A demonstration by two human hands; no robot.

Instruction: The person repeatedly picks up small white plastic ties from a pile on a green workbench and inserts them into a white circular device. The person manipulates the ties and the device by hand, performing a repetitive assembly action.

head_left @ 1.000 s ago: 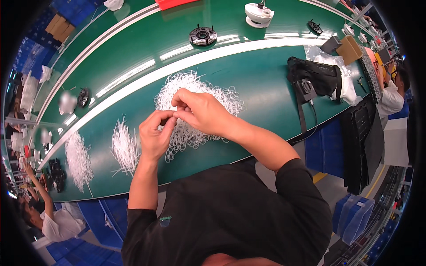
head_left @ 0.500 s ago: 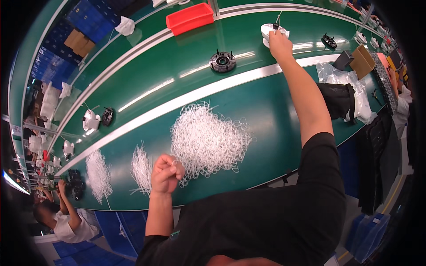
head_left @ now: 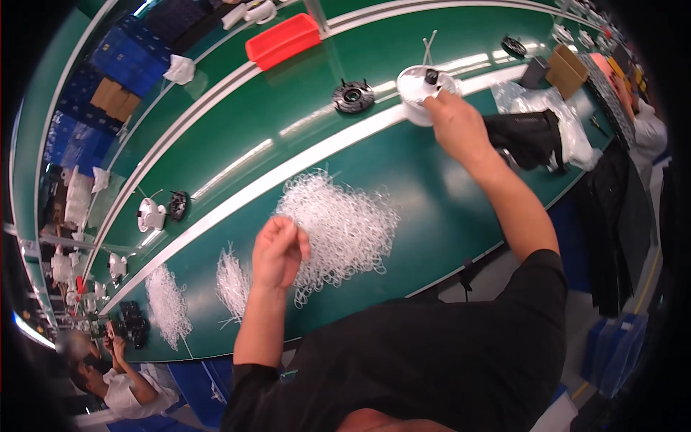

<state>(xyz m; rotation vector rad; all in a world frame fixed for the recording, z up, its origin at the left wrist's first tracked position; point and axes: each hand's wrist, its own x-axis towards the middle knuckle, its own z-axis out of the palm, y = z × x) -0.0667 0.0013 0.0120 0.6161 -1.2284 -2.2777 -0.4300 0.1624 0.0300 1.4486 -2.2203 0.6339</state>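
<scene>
My right hand (head_left: 452, 124) is stretched far forward and grips the near rim of a round white part (head_left: 425, 83) with a black centre and thin white strands sticking up, on the white strip of the green table (head_left: 432, 187). My left hand (head_left: 279, 250) stays close to me, fingers curled, pinching thin white ties at the left edge of a big tangled pile of white plastic ties (head_left: 342, 223).
Two smaller bundles of white ties (head_left: 232, 283) (head_left: 168, 306) lie to the left. A black round part (head_left: 353, 95) and a red tray (head_left: 283, 39) sit further back. A black bag (head_left: 529, 137) and clear plastic lie at right. Other people work at lower left and far right.
My right hand left the tie pile, reached out to the far round white part and now draws it nearer along the table. My left hand stayed at the pile.
</scene>
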